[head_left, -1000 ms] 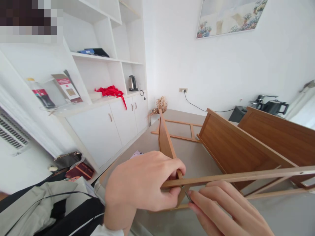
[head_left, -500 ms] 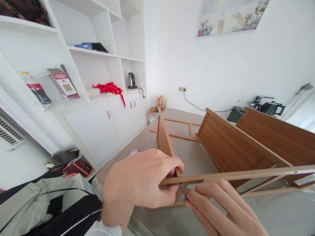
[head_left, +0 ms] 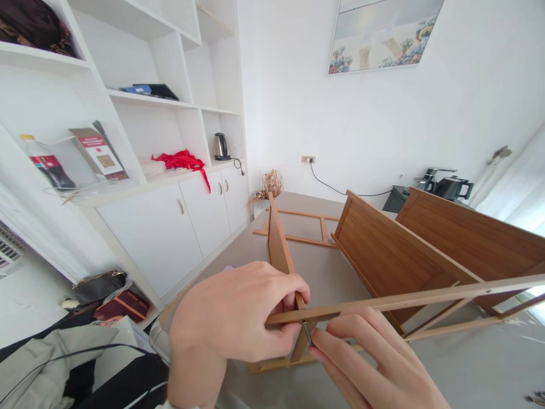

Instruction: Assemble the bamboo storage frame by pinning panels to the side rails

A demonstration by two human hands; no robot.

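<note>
My left hand is closed around the end of a long wooden rail and the near end of an upright wooden panel, where the two meet. Its thumb presses below the rail. My right hand pinches a thin metal hex key between thumb and fingers. The key's upper end touches the rail right beside my left thumb; its lower end is hidden by the right fingertips. Farther right along the same frame stand two more wooden panels, a middle one and a far one.
The frame stands on a grey tabletop. A ladder-like wooden frame lies behind it, near dried flowers. A black kettle is at the back right. Bags and clothing lie at lower left; small dark pieces at lower right.
The view has shifted slightly, so hands and wooden frame appear a little farther left. Both hands keep their hold, and the hex key's visible part is tilted a little differently.
</note>
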